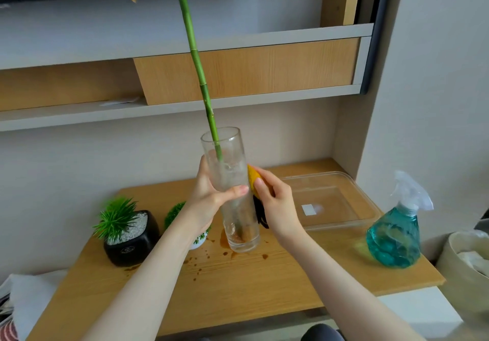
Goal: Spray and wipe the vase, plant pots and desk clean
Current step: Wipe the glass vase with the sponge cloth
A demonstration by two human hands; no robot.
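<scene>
The tall clear glass cylinder vase (232, 190) is tilted above the light wooden desk (238, 282), a green bamboo stalk (197, 57) rising from it. The left hand (209, 195) grips the vase's middle. The right hand (275, 203) presses a yellow-and-black cloth (253, 179) against the vase's right side. Brown spill drops (201, 264) lie below the vase, whose base seems lifted just off the desk. Left of the vase stands a black square plant pot (129, 245); far right, a blue-filled spray bottle (397, 235).

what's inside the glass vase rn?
Inside the glass vase: a green bamboo stalk running down from above the rim. Its lower end blurs behind wet glass and the left hand; water level can't be judged.
</scene>
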